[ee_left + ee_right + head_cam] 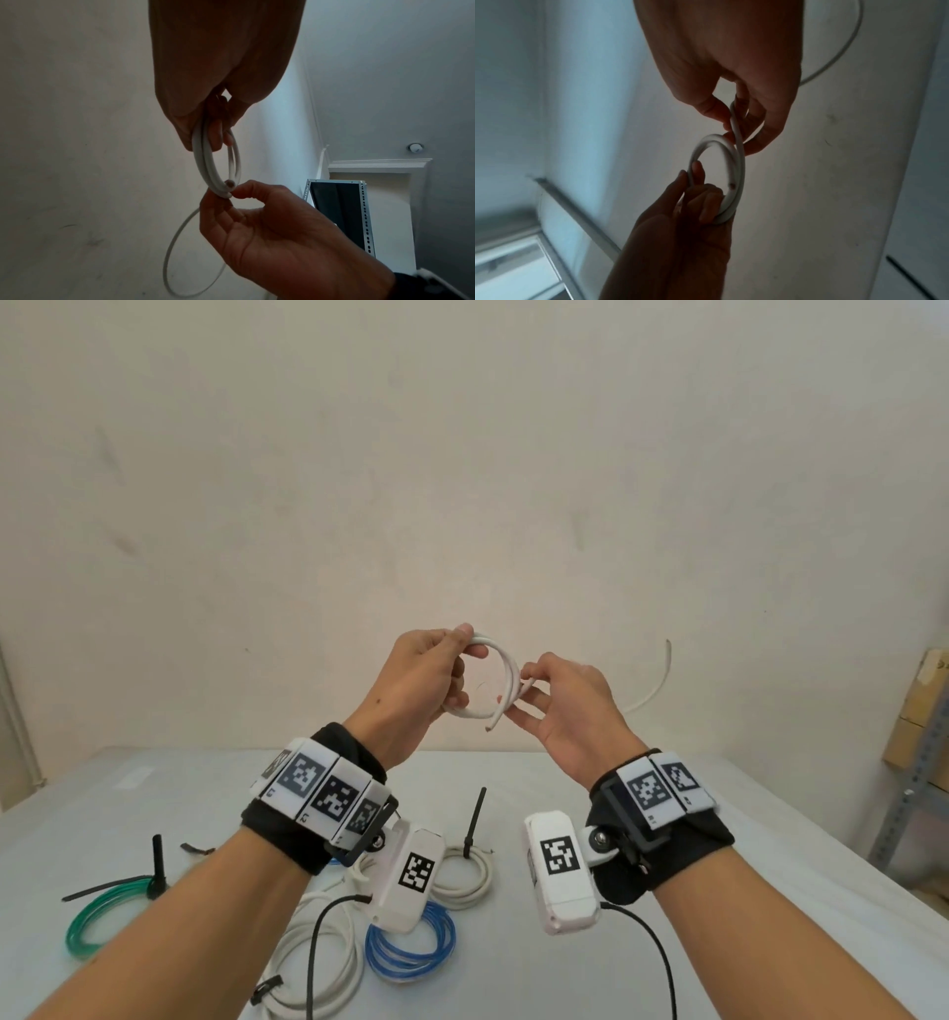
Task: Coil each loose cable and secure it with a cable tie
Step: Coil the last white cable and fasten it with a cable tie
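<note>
A: Confirm location of white cable (506,667).

B: Held in air above bench (667,814), between both hands. Wound into small coil of several turns. Left hand (411,683) grip clamped on coil's left side, fingers curled round the turns. Right hand (570,706) grip pinching coil's right side between thumb and fingers. Loose tail (660,677) arcing away to the right, free end pointing up near wall. Cut end of cable projecting at coil bottom.

A: Report hidden or unclear items.

B: Left wrist view dark; left hand (218,81) at top, right hand (270,233) below, coil (218,162) between them. Cut end shows brownish core; detail unclear. Right wrist view also dim; right hand (731,71) above, left hand (687,223) below, coil (731,172) spanning both. On bench: green coil (97,911) partly covered by left forearm, black tie (156,865) standing up from it. Blue coil (411,942) partly behind wrist camera housing. White coil (464,873) with upright black tie, partly hidden. Larger white coil (318,963) cut off by lower frame edge. Cardboard boxes (919,711) cut off at right edge.

A: Report legible writing.

B: Wristbands carry black-and-white square markers. Small characters beneath markers, possibly "L2" on left band; too small to confirm. No brand names readable.
</note>
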